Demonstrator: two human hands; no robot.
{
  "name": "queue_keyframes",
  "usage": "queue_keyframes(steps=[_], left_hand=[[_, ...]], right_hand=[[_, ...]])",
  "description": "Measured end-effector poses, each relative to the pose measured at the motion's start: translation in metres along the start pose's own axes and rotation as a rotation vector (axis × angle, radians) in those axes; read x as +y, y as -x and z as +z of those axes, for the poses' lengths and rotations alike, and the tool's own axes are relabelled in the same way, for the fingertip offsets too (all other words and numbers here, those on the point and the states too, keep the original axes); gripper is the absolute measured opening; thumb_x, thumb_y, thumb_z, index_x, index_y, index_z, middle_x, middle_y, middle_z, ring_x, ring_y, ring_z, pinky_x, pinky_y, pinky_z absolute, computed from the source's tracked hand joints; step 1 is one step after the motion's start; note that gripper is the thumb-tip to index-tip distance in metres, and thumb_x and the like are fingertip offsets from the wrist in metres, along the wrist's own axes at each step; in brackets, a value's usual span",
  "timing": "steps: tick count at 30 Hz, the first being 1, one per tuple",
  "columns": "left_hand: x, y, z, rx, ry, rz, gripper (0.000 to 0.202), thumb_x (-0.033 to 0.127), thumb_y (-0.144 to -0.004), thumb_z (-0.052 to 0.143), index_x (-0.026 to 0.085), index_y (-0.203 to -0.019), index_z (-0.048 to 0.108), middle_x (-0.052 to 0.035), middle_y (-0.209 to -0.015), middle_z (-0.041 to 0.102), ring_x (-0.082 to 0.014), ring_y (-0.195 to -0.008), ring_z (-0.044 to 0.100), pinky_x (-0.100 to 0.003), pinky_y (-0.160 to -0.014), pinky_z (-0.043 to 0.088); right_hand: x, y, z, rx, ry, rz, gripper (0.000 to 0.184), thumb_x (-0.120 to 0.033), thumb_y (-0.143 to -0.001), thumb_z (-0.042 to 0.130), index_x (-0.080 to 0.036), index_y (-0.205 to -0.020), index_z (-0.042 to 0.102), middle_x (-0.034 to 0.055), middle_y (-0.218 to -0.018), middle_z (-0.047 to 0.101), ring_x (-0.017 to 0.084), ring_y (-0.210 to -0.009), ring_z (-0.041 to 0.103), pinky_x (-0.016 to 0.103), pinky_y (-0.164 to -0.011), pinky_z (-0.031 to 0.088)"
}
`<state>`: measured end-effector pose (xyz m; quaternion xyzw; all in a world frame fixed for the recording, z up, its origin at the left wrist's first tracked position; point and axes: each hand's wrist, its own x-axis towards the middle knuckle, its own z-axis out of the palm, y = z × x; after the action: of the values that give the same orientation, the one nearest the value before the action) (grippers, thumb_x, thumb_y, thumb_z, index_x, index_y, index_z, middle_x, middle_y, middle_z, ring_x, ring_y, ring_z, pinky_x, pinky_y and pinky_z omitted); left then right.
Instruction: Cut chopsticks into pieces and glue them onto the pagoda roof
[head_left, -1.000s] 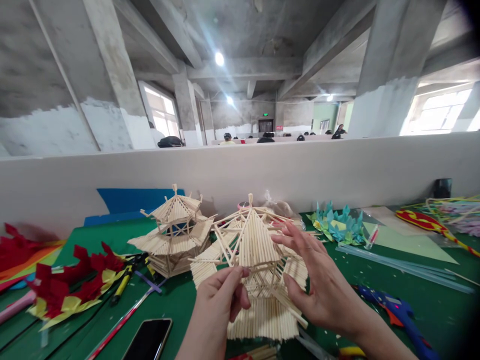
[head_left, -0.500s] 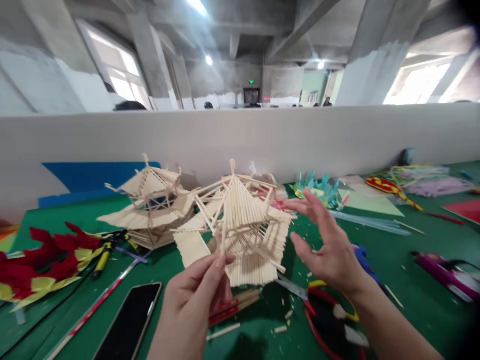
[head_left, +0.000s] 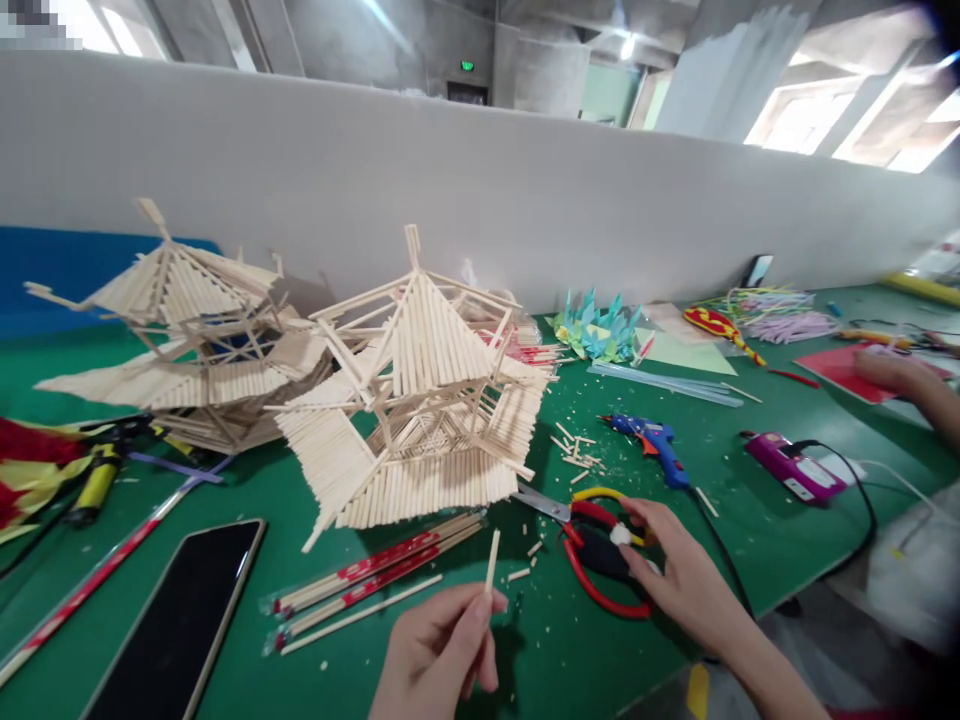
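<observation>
My left hand (head_left: 454, 640) pinches a short bamboo stick (head_left: 492, 562), which points up above the green table. My right hand (head_left: 682, 580) is at the handles of a pair of scissors (head_left: 541, 502), thumb and fingers apart around a small white lump. The handles are red, yellow and black, and the blades point left. Beyond the hands stands a stick-built pavilion model (head_left: 427, 490) with a pointed, partly slatted roof. A second stick pavilion (head_left: 217, 385) stands to its left. Wrapped bundles of sticks (head_left: 390, 560) lie in front of the nearer model.
A blue glue gun (head_left: 651, 445) lies right of scattered stick offcuts (head_left: 577, 455). A phone (head_left: 180, 620) is at the lower left. Farther right are a purple power strip (head_left: 795, 468) and another person's hand (head_left: 892, 370) on red paper. A pale partition (head_left: 420, 170) runs behind.
My left hand has moved down and away from the pavilion with the stick. My right hand has dropped from beside the roof to the scissors. The view has tilted down and swung right.
</observation>
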<state>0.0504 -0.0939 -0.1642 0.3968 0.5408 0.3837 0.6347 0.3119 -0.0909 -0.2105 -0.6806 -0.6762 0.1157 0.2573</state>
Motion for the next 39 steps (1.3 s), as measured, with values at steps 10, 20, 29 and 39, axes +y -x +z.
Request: queue_keyframes(steps=[10,20,29,39], left_hand=[[-0.013,-0.003,-0.004,-0.089,0.220,-0.214,0.036,0.050,-0.060,0.065,0.015,-0.066,0.064,0.0045,-0.035,0.046,-0.0057,-0.036,0.035,-0.018,-0.040,0.023],[0.002,-0.001,-0.006,-0.106,0.173,-0.119,0.025,0.038,-0.072,0.060,0.014,-0.070,0.065,0.0039,-0.041,0.048,-0.0064,-0.042,0.037,-0.019,-0.045,0.027],[0.008,0.005,-0.012,-0.048,-0.079,0.162,0.019,0.030,-0.078,0.053,0.018,-0.077,0.068,0.0025,-0.048,0.052,-0.0108,-0.049,0.046,-0.021,-0.051,0.035],[0.007,0.006,-0.021,-0.093,-0.373,0.491,0.021,0.016,-0.079,0.048,0.024,-0.082,0.067,-0.0004,-0.065,0.060,-0.0127,-0.056,0.052,-0.020,-0.054,0.040]], right_hand=[[-0.010,-0.014,0.014,-0.240,0.187,-0.006,0.046,-0.017,-0.058,0.051,-0.013,-0.104,0.050,0.0107,-0.090,0.058,0.027,-0.082,0.055,0.042,-0.073,0.043],[-0.019,0.014,-0.003,-0.225,0.020,-0.057,0.018,-0.024,-0.075,0.044,-0.021,-0.092,0.044,0.0040,-0.084,0.056,0.016,-0.072,0.056,0.027,-0.065,0.046],[-0.069,0.031,-0.010,-0.411,-0.072,0.007,0.046,-0.022,-0.056,0.058,-0.023,-0.097,0.037,0.0012,-0.080,0.060,0.018,-0.067,0.059,0.026,-0.059,0.047],[-0.103,0.022,-0.012,-0.464,-0.081,0.062,0.043,-0.016,-0.049,0.056,-0.024,-0.088,0.040,0.0003,-0.082,0.057,0.017,-0.070,0.056,0.027,-0.061,0.044]])
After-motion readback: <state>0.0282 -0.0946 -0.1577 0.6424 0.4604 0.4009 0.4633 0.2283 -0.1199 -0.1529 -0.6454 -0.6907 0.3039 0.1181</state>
